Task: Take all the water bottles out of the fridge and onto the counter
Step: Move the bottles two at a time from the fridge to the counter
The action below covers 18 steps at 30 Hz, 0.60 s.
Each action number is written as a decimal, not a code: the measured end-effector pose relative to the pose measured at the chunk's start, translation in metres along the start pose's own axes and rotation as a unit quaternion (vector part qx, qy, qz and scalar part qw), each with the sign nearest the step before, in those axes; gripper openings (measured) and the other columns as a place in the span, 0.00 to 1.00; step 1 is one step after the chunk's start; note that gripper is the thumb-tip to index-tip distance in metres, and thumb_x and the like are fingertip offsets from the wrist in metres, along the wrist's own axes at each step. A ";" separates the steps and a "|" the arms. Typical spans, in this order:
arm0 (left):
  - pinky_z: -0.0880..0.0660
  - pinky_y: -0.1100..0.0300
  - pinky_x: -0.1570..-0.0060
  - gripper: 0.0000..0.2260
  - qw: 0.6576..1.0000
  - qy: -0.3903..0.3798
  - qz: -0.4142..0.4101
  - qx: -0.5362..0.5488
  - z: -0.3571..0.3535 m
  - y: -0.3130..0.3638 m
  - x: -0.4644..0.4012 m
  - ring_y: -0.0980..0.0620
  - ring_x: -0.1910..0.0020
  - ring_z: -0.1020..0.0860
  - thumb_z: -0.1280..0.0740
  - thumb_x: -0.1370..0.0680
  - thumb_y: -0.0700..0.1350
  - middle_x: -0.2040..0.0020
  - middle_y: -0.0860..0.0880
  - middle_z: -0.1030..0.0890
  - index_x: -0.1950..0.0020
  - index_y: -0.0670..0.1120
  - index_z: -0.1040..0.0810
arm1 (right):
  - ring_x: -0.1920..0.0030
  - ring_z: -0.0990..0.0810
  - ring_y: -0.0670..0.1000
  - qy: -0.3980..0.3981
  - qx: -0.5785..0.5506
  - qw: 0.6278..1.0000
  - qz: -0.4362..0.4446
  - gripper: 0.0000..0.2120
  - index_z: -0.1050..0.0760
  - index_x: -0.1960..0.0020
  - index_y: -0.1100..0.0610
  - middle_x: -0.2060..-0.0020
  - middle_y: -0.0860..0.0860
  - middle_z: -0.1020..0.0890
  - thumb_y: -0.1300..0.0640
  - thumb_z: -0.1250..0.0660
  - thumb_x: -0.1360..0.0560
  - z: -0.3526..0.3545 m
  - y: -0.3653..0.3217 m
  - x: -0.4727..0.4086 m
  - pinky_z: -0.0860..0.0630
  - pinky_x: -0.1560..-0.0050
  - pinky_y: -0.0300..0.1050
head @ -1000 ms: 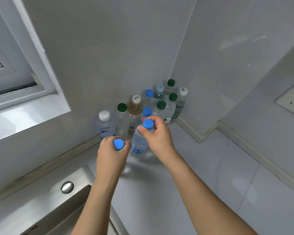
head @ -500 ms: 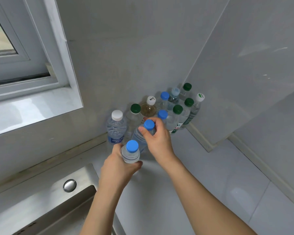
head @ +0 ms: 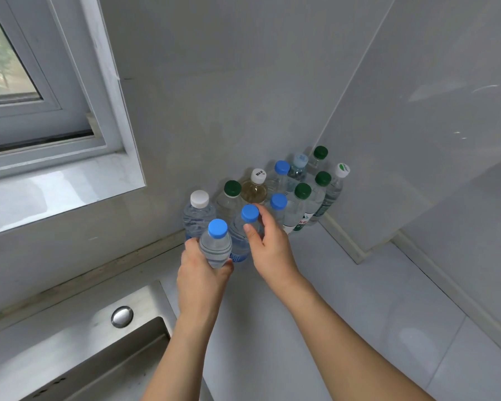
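Progress: a cluster of about ten capped bottles [head: 298, 195] already stands on the counter [head: 344, 308], packed into the far corner where the two wall panels meet. Fridge not in view, so how many bottles are left inside cannot be told.

Left hand [head: 200, 273] has fingers curled round the body of a blue-capped bottle [head: 216, 246], at the near left edge of the cluster; whether its base is down cannot be told. Right hand [head: 268, 244] pinches the neck of a second blue-capped bottle [head: 242, 230], just beside the first.

Room: far and left sides are closed by walls. Sink [head: 104, 351] rim lies near left. Bare counter extends near and right, judged the best space for further bottles.
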<state>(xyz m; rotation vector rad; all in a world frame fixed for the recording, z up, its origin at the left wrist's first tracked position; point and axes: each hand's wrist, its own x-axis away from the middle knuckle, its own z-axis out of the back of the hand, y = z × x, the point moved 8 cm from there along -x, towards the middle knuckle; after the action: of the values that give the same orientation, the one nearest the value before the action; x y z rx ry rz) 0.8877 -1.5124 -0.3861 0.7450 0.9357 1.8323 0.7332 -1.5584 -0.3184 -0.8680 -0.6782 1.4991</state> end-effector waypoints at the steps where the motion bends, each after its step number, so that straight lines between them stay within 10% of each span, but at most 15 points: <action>1: 0.26 0.52 0.55 0.24 1.000 0.005 -0.002 0.003 -0.001 0.000 0.000 0.44 0.50 0.22 0.24 0.32 0.49 0.48 0.50 0.23 0.44 0.52 0.34 | 0.39 0.26 0.51 0.003 0.016 1.000 0.002 0.21 0.34 0.28 0.54 0.36 0.50 0.24 0.58 0.38 0.21 0.000 0.000 0.002 0.32 0.37 0.39; 6: 0.24 0.50 0.51 0.25 0.999 0.034 -0.014 0.029 -0.003 0.002 0.004 0.45 0.48 0.22 0.24 0.32 0.49 0.45 0.50 0.24 0.41 0.52 0.34 | 0.29 0.35 0.45 0.014 0.052 0.997 0.060 0.24 0.41 0.24 0.56 0.27 0.50 0.33 0.61 0.41 0.19 0.005 -0.007 0.015 0.42 0.36 0.24; 18: 0.38 0.51 0.28 0.36 0.989 0.098 0.003 0.111 -0.025 -0.025 0.050 0.48 0.25 0.41 0.29 0.24 0.47 0.24 0.45 0.42 0.23 0.44 0.46 | 0.29 0.40 0.36 0.091 0.049 0.994 0.048 0.24 0.37 0.26 0.58 0.29 0.44 0.36 0.60 0.38 0.22 0.026 0.022 0.067 0.44 0.30 0.29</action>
<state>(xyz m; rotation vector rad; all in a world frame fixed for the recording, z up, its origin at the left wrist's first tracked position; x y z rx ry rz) 0.8590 -1.4670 -0.4150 0.7103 1.2816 1.8502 0.6988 -1.4924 -0.3307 -0.9590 -0.4316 1.5040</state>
